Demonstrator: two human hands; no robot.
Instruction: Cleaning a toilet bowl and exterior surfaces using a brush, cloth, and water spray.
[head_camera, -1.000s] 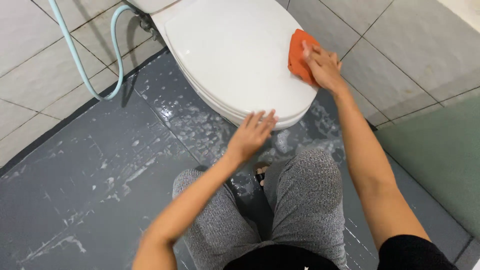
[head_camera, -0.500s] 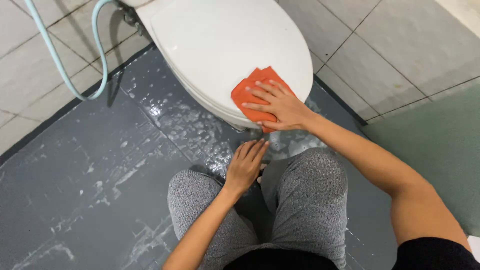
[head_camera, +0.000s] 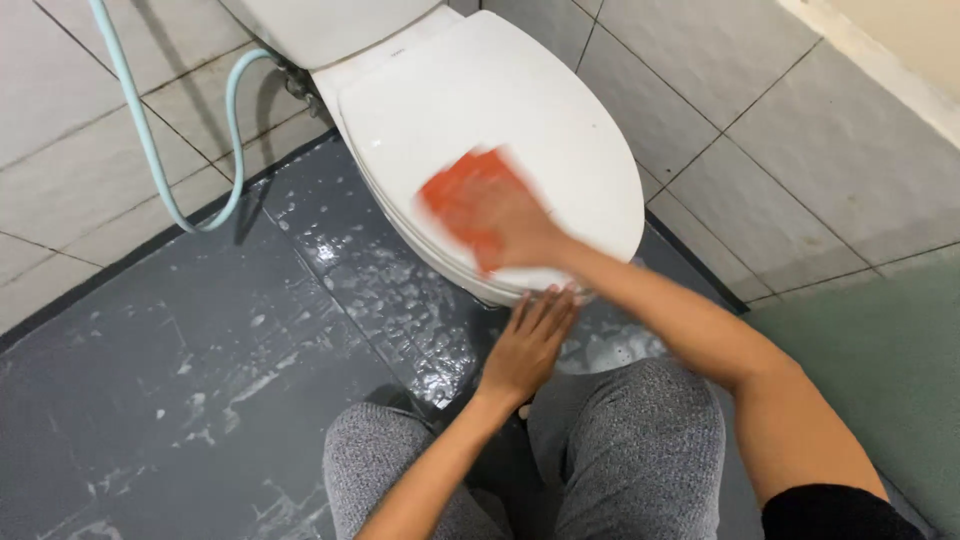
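Motion blur smears the right hand (head_camera: 505, 225) and the orange cloth (head_camera: 462, 195) beneath it, a sign that the wipe is in full swing across the closed white toilet lid (head_camera: 520, 110). Half a second ago the cloth lay at the front edge of the lid, and a second ago at its far right side; now it sits toward the lid's left half, near the middle, so the stroke has travelled round the rim and across the top. The right hand lies flat over the cloth and presses it to the lid, though the blur hides whether its fingers are spread or close together. The left hand (head_camera: 528, 345) has stayed low at the front of the bowl, fingers straight and held nearly together, their tips at or just under the lid's front lip, gripping nothing. Much of the lid has thus been passed over, while its rear by the cistern (head_camera: 330, 25) shows no cloth on it in these views. Suds and water streak the dark grey floor tiles (head_camera: 150, 400) to the left, and a pale blue hose (head_camera: 150, 150) loops down the wall beside the cistern.
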